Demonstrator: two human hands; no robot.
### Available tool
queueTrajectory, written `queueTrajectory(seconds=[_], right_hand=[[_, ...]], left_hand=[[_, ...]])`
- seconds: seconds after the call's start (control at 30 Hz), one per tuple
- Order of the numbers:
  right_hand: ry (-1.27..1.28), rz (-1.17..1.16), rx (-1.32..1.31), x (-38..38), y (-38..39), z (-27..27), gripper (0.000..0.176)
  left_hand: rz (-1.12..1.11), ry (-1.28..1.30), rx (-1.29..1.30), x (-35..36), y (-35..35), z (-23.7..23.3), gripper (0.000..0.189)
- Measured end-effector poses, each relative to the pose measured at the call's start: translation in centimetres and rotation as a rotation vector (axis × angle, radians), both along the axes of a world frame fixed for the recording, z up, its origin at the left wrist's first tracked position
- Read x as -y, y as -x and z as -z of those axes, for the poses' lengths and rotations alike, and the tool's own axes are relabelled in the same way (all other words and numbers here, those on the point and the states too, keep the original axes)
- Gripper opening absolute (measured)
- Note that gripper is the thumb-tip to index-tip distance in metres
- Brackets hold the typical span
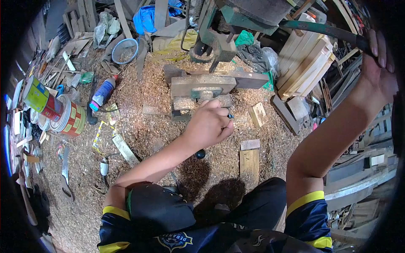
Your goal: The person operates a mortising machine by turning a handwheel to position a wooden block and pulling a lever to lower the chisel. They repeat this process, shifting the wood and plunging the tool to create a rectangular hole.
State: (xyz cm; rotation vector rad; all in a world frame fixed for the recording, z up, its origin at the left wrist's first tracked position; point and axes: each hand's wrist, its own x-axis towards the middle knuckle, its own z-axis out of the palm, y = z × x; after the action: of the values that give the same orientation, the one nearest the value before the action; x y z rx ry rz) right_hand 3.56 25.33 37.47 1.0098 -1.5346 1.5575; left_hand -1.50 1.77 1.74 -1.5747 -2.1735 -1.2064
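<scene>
My left hand [211,122] is closed in a fist just in front of the machine's vise [202,85]; what its fingers grip is hidden. Below that hand, a round black knob [200,154] shows. My right hand [379,63] is raised at the far right, fingers over the black end of a long green lever [320,30]. This lever runs to the green machine head [249,19]. A dark wooden piece [252,79] lies across the vise, under the machine's pointed metal bit [214,65].
Wood shavings [147,130] cover the floor. Paint cans [69,118] and a bottle [102,93] stand left, near a handsaw [65,173]. Pale boards [303,59] are stacked right. Wood offcuts [249,164] lie ahead of my knees.
</scene>
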Motion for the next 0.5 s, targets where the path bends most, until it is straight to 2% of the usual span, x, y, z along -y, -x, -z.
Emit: queueTrajectory(seconds=[0.1,0.13,0.23,0.37,0.43,0.47,0.5], right_hand=[[-0.066,0.078,0.076,0.0,-0.2,-0.4,0.056],[-0.074,-0.076,0.044,-0.4,0.8,-0.6,0.056],[-0.024,-0.102,0.062,-1.3,0.9,-0.9,0.059],[-0.068,-0.120,-0.002,0.8,-1.1,1.7,0.060],[-0.009,-0.064,-0.025,0.8,-1.3,2.4,0.061],[-0.200,0.000,0.022,-0.4,-1.0,1.7,0.060],[-0.200,-0.003,0.023,-1.0,-1.0,1.4,0.060]], left_hand=[[-0.008,-0.015,-0.004,-0.1,0.0,0.3,0.033],[-0.012,-0.020,-0.010,-0.1,0.0,0.1,0.033],[-0.018,-0.132,-0.047,-0.2,0.0,0.2,0.034],[-0.016,-0.110,-0.062,-0.3,0.0,0.5,0.034],[-0.034,-0.103,-0.089,-0.1,0.0,0.6,0.034],[-0.015,-0.059,-0.051,-0.1,0.1,0.3,0.034],[-0.001,-0.016,-0.013,0.0,0.2,0.2,0.035]])
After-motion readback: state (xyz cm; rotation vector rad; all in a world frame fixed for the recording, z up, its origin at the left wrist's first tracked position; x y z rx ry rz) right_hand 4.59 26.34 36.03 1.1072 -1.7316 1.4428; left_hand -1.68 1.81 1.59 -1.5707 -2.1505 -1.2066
